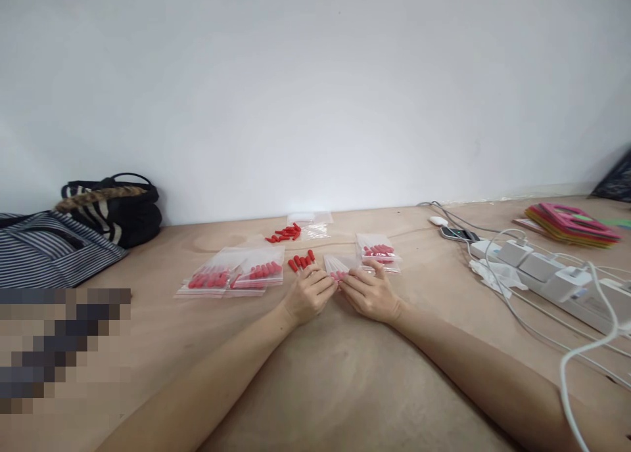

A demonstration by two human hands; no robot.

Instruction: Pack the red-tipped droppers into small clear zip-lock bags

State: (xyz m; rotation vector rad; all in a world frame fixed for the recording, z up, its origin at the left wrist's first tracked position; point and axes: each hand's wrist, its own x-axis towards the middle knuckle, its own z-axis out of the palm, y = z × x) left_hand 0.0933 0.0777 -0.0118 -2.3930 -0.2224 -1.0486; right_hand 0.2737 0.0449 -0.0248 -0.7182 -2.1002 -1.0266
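A small clear zip bag (pixel 336 263) lies between my hands with its near edge at my fingertips. My left hand (pixel 309 295) is closed, its fingertips at the left corner of that bag. My right hand (pixel 372 297) pinches the bag's near edge from the right, the index finger raised a little. Just beyond my left fingers are several red bulb-shaped pieces (pixel 302 261), their lower ends partly hidden by the hand. Filled zip bags (pixel 259 271) with red pieces overlap to the left. More filled bags (pixel 378 251) are stacked beyond my right hand.
A loose pile of red pieces (pixel 284 232) lies near the wall beside flat clear bags (pixel 311 223). At right are a power strip with chargers (pixel 552 274), white cables (pixel 566 366), a tissue (pixel 497 276) and colourful flat frames (pixel 572 223). Striped and black bags (pixel 133 209) stand at left.
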